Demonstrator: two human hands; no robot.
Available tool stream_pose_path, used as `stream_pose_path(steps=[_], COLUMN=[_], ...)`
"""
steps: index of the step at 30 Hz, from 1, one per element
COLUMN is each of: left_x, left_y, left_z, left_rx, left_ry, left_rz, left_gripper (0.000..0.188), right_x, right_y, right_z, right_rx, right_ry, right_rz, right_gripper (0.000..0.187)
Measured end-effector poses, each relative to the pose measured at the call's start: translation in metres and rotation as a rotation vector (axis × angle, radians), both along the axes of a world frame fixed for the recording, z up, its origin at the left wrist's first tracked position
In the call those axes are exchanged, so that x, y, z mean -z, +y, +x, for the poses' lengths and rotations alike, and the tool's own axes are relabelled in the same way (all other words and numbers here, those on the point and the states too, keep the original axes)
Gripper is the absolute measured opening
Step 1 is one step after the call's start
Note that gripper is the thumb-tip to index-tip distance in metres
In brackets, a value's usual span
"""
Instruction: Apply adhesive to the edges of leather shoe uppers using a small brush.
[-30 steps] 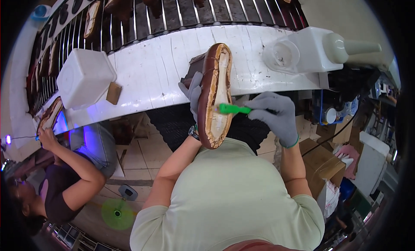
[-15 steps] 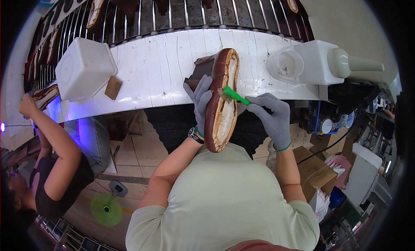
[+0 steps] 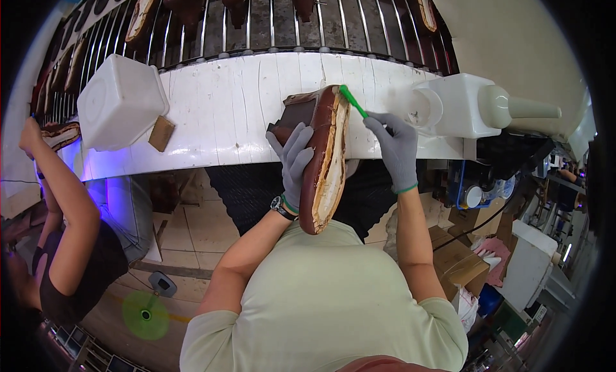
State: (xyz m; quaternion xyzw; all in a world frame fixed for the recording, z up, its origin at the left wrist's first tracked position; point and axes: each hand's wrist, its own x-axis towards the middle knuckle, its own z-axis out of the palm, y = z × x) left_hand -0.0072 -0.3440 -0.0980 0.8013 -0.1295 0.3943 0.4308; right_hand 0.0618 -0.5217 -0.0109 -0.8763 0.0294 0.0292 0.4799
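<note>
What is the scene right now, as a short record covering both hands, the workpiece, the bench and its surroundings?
Left hand: gray-gloved, holding the brown shoe by its side
Right hand: gray-gloved, pinching the green brush, its head at the shoe's far end
Workpiece: brown shoe, pale underside facing the camera
Bench: white; white container and small brown block at left, white bottle at right
Beyond bench: metal-rod rack bearing more shoes
Far left: co-worker's hand near another shoe

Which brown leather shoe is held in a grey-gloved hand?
The brown leather shoe over the white table's edge, gripped by the grey-gloved left hand. The other brown shoes lie on the metal-barred rack, except one shoe near a co-worker's hand.
</note>
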Motion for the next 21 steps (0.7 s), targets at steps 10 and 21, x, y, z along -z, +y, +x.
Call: stream_pose_path(steps=[10, 21], left_x=[0.001, -0.011], left_y=[0.002, -0.011], left_z=[-0.006, -0.005], left_rx=[0.015, -0.018], left_ry=[0.083, -0.006], left_rz=[-0.105, -0.155], left_gripper=[0.057, 0.073], right_x=[-0.031, -0.008], right_y=[-0.017, -0.016], right_z=[-0.018, 0.020], right_rx=[-0.232, -0.062], right_ry=[0.195, 0.072], right_rz=[0.059, -0.052], right_gripper=[0.017, 0.020])
